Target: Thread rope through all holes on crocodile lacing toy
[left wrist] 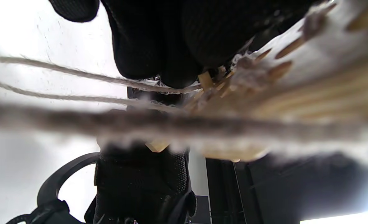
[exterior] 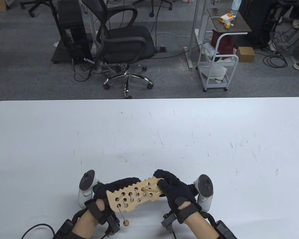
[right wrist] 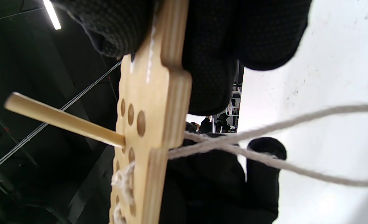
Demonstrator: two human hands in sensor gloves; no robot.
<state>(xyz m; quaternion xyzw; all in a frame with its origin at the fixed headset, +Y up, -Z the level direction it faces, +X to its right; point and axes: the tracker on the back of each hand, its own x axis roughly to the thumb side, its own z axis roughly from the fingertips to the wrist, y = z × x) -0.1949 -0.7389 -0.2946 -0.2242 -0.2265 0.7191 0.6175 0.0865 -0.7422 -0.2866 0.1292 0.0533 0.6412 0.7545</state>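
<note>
Both hands were up off the white table (exterior: 149, 129) near its front edge, holding the crocodile lacing toy (exterior: 134, 195) between them, board face toward the table camera and tilted, its lower end on the left-hand side.

Left hand (exterior: 107, 193): wrist came in from below, palm behind the board. Fingers were wrapped round the back of the toy and over its notched upper edge, so it gripped the board's lower end. Tracker (exterior: 86, 188) sat on the outside of that hand. In the left wrist view the gloved fingers (left wrist: 159, 40) pressed against the board's underside, with rope (left wrist: 78, 74) strands running just below them; most of it was blurred.

Right hand (exterior: 174, 190): wrist also from below, fingers curled over the far end of the board, thumb lying on the front face. It gripped the board's upper end; right wrist view showed the plywood edge (right wrist: 165, 93) clamped between thumb and fingers (right wrist: 209, 62). Whether the thumb also touched the needle, I couldn't tell.

Wooden needle (exterior: 150, 190) stuck through a hole just beside the right thumb, projecting from the front face at an angle. Rope left the back of the board right there, two strands trailing away over the table side.

Laced holes sat on the left-hand portion of the board, rope looping between pairs. A wooden bead (exterior: 126, 223) hung on a short rope tail below the left grip, clear of the table.
</note>
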